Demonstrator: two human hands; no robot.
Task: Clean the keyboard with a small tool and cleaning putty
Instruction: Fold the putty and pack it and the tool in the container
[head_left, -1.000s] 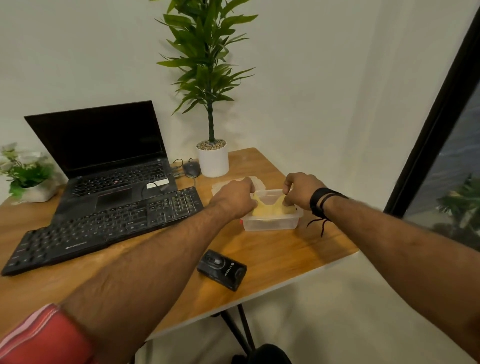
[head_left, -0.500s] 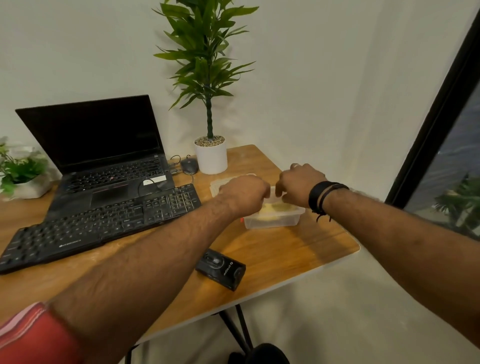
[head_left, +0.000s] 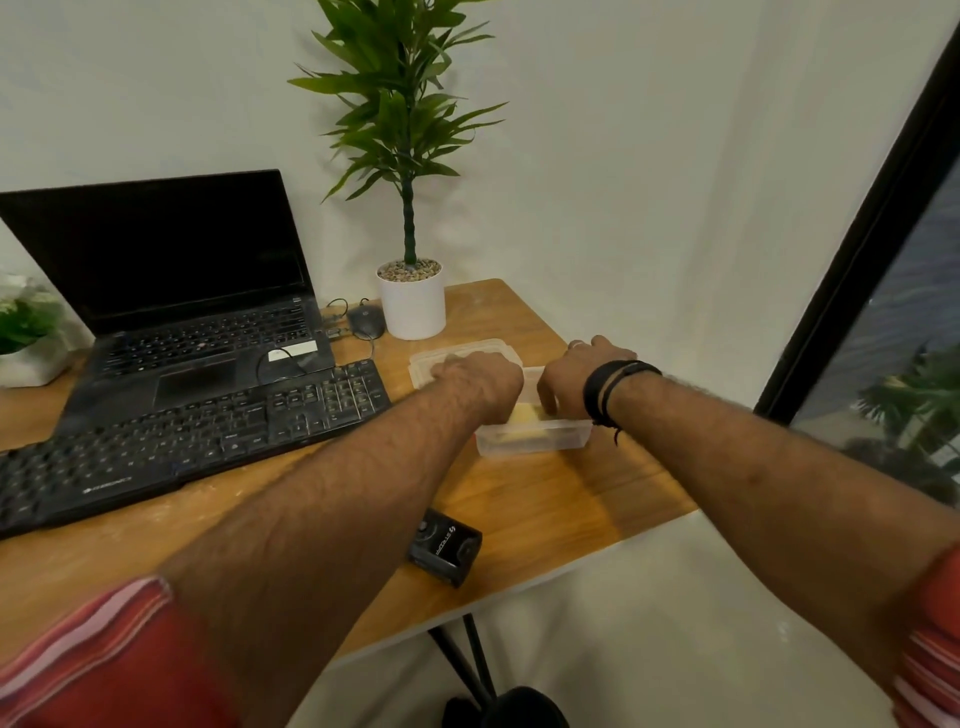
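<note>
Head view: the black keyboard (head_left: 192, 441) lies on the desk (head_left: 545, 499), long axis running from near left to far right. Right of it, both hands reach into a clear tub (head_left: 535, 439) of yellow putty (head_left: 524, 414); left hand (head_left: 480, 382) and right hand (head_left: 574, 382) curl down onto it, though their fingertips are hidden.

Bare wood lies open in the lower middle of the frame, between the black keyboard (head_left: 192, 441) and the clear container (head_left: 535, 439) — a hand could pass there, save for the small black device (head_left: 445, 552) near the table's (head_left: 561, 499) front edge. Both hands crowd the container at centre right: the left hand (head_left: 480, 382) and right hand (head_left: 571, 379) cover its top, and its lid (head_left: 436, 358) lies just behind. Toward upper centre, the white plant pot (head_left: 413, 304) and mouse (head_left: 366, 320) with its cable block the back strip. The laptop (head_left: 176, 291) fills the upper left — the keyboard lies against its front.
</note>
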